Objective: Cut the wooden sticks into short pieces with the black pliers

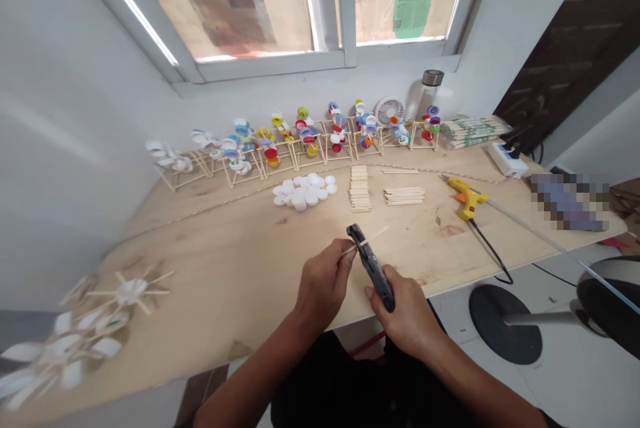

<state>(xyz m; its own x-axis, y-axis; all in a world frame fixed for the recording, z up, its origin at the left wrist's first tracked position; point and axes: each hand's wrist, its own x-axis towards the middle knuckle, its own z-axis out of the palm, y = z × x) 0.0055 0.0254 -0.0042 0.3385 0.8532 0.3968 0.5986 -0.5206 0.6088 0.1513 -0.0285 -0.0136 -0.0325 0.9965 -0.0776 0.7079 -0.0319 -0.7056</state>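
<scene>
Across the wooden desk point(215, 268), white bottle caps point(303, 191), stacked craft sticks point(360, 188) and a yellow glue gun point(467, 197) lie beyond the hands. Closer in, the left hand point(325, 285) pinches a thin wooden stick point(377, 236) in its fingers point(345, 258), the stick passing through the jaws of dark cutters point(375, 275) gripped by the right hand point(405, 315).

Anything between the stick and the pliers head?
Nothing visible. The stick, held in the left hand, crosses the head of the pliers, which the right hand grips.
</scene>
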